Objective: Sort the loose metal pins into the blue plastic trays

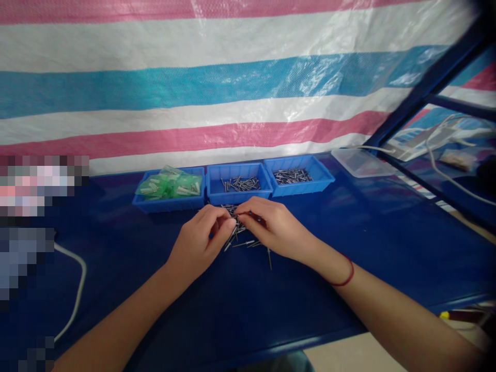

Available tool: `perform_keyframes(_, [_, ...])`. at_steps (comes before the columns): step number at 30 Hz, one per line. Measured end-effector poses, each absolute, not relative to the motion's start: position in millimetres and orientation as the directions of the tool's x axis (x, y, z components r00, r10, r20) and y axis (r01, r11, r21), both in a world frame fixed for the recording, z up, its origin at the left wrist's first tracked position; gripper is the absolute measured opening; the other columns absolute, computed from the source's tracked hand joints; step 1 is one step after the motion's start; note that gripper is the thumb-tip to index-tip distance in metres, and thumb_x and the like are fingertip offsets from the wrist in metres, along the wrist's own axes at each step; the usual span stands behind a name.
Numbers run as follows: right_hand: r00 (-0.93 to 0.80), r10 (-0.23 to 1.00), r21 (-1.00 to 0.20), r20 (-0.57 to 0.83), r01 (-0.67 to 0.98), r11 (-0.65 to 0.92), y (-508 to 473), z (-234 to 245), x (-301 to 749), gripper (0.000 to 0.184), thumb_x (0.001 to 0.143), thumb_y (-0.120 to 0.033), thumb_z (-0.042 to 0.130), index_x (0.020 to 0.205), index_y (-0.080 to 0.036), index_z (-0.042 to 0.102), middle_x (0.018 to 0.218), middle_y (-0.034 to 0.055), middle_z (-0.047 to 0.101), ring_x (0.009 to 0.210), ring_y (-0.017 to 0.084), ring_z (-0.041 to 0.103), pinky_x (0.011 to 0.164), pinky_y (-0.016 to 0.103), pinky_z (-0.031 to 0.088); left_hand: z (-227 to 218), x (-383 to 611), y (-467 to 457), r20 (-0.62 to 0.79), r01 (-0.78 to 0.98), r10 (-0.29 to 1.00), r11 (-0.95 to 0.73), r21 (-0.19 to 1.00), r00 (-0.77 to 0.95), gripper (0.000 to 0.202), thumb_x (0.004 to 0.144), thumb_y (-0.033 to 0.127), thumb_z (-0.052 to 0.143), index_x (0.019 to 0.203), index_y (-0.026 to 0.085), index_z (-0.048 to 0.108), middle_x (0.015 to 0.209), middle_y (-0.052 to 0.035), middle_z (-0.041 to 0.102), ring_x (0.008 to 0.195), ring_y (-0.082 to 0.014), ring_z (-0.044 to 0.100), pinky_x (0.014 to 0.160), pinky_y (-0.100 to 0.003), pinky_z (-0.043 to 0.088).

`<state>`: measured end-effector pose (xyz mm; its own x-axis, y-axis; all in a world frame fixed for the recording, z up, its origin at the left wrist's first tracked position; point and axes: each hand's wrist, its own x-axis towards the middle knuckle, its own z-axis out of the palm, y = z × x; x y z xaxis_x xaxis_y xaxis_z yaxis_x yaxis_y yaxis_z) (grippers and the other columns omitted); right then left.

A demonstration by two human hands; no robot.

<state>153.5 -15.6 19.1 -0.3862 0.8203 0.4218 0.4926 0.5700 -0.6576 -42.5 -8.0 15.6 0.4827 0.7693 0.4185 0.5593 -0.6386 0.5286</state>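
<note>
A loose pile of silvery blind rivets [244, 243] lies on the dark blue tabletop in front of the middle bin. My left hand [201, 235] comes in from the left over the pile, thumb and forefinger pinched together at its edge. Opposite it, my right hand [277, 225] curls over the pile's right side, thumb and fingers also drawn together. The fingertips of both hands nearly meet. Whatever sits between them is too small and too covered to make out. One rivet [269, 258] lies apart, just below my right hand.
Behind the hands stand three blue bins: the left bin [170, 205] with green bags of pale pieces, the middle bin [236, 196] and right bin [306, 188] with rivets. A clear plastic lid [364, 163] lies at back right. A white cable [82, 279] runs at left; a metal frame [430, 77] rises right.
</note>
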Motion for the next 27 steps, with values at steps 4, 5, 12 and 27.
perform_keyframes(4, [-0.356,0.857,-0.747,0.372,0.433,0.504,-16,18,149,0.015,0.091,-0.018,0.049,0.093,-0.018,0.064,0.091,0.0046,0.067,0.082,0.015,0.061,0.075,0.028,0.046,8,-36,-13,0.465,0.498,0.793,-0.609,0.618,0.393,0.014,0.089,0.028,0.057,0.098,0.019,0.055,0.081,0.0011,0.06,0.065,-0.0103,0.055,0.062,-0.023,0.045])
perform_keyframes(5, [-0.348,0.867,-0.766,0.356,0.424,0.484,-16,17,149,0.015,0.091,-0.018,0.05,0.093,-0.018,0.064,0.091,0.0045,0.067,0.081,0.014,0.061,0.074,0.027,0.046,7,-35,-14,0.473,0.49,0.8,-0.601,0.632,0.371,0.012,0.089,0.027,0.056,0.098,0.019,0.055,0.081,0.0012,0.061,0.065,-0.0103,0.055,0.063,-0.023,0.045])
perform_keyframes(12, [-0.34,0.898,-0.835,0.279,0.376,0.402,-18,16,146,0.016,0.091,-0.023,0.05,0.092,-0.017,0.065,0.084,0.0033,0.065,0.073,0.013,0.058,0.065,0.025,0.044,4,-33,-15,0.492,0.454,0.812,-0.583,0.674,0.313,0.007,0.092,0.024,0.053,0.092,0.019,0.058,0.085,-0.001,0.063,0.075,-0.0121,0.06,0.067,-0.024,0.047])
perform_keyframes(27, [-0.344,0.922,-0.908,0.179,0.304,0.289,-16,18,148,0.008,0.086,-0.02,0.056,0.089,-0.016,0.062,0.077,-0.0002,0.057,0.06,0.008,0.051,0.054,0.021,0.039,4,-32,-14,0.558,0.426,0.773,-0.633,0.647,0.301,0.008,0.092,0.018,0.052,0.095,0.019,0.059,0.087,-0.0014,0.062,0.076,-0.0113,0.059,0.067,-0.022,0.047])
